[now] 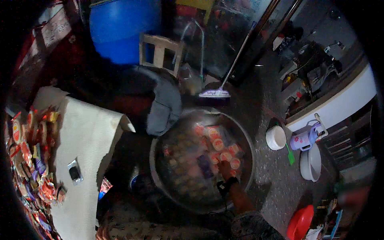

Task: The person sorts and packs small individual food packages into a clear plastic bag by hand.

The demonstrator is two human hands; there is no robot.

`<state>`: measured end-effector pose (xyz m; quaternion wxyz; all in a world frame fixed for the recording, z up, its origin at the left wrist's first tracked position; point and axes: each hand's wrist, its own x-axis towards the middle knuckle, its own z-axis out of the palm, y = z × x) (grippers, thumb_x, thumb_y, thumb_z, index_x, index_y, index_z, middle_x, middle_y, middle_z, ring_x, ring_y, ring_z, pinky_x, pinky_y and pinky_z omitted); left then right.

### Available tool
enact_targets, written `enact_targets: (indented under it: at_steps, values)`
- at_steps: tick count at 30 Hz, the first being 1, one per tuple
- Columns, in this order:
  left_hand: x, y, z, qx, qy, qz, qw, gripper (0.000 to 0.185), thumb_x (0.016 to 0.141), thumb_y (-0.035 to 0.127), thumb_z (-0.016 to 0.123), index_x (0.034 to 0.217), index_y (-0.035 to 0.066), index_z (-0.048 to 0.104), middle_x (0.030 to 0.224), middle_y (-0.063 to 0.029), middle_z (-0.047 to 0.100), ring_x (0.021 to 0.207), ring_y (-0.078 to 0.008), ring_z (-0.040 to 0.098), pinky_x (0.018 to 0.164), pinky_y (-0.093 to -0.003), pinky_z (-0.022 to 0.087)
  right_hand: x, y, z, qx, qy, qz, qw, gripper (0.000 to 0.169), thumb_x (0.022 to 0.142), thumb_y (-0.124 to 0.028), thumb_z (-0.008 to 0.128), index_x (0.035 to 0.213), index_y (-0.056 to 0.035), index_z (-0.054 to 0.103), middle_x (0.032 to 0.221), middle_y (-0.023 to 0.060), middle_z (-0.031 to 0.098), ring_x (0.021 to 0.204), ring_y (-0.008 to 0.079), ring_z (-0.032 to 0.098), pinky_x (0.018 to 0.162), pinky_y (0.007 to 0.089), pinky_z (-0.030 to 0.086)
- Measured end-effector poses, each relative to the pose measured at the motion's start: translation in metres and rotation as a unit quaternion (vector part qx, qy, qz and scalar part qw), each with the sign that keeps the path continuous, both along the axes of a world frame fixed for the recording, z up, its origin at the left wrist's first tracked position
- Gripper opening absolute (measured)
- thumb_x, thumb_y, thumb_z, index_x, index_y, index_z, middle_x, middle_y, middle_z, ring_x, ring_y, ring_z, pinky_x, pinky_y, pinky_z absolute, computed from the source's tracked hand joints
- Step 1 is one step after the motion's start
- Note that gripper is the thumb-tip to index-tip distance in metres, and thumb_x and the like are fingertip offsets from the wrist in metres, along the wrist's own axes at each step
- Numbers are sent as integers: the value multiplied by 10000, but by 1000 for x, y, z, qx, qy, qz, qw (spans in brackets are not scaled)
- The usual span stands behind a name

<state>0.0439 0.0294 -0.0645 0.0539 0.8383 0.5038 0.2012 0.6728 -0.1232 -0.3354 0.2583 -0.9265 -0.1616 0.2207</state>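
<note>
A large round tub (pixel 249 141) stands before me, holding many small items, blurred and dim on its left side. Red-and-white round-marked packets (pixel 217 144) lie in its right half. My right hand (pixel 225 168), with a dark strap at the wrist, reaches down among these packets; whether its fingers grip one cannot be told. A dark purple packet (pixel 205 166) lies just left of that hand. My left hand (pixel 102 233) shows only in part at the bottom edge, beside a pale sheet, its fingers dim and any hold unclear.
Left, a pale sheet (pixel 87 129) bears a small dark packet (pixel 74 172), beside heaped colourful wrappers (pixel 40 168). Beyond the tub are a broom (pixel 214 93), a wooden chair (pixel 162 45) and a blue barrel (pixel 126 27). Right stand a white container (pixel 276 138), a purple jug (pixel 301 141) and a basin (pixel 306 165).
</note>
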Motion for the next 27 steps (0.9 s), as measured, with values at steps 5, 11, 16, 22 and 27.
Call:
enact_targets:
  at_steps: [5,11,16,22,27]
  values:
    - [-90,-4,-70,-419,-301,242,822,615,964,511,268,1479,279,26,1542,15,-63,1377,-324,-191,1070,-615,133,81,-30,-76,-15,-418,84,904,438,777,-385,663,898,35,623,812,138,621,659,208,606,540,378,487]
    - [-1,9,0,-82,139,-40,986,551,963,526,139,1469,319,73,1541,52,-3,1412,-180,-27,1120,-552,10,91,15,-52,50,-145,-7,988,405,786,-355,672,879,36,624,801,126,620,661,187,590,554,370,475]
    - [41,27,12,-133,56,41,989,553,962,528,137,1469,317,78,1541,52,-1,1412,-174,-24,1121,-549,5,100,30,-34,57,-50,-32,997,381,789,-338,673,864,33,624,798,116,619,670,178,583,556,365,470]
    - [53,34,11,-198,-2,103,975,556,960,531,135,1469,314,83,1541,53,1,1411,-166,-20,1122,-544,-1,102,36,-29,75,8,-49,996,353,792,-317,674,846,29,624,795,104,618,680,166,574,560,360,463]
    - [54,36,10,-222,-22,122,967,558,959,533,134,1469,312,88,1541,53,3,1411,-160,-17,1122,-541,-6,98,46,-31,101,60,-62,991,331,795,-300,675,831,25,625,792,94,617,688,157,567,563,356,458]
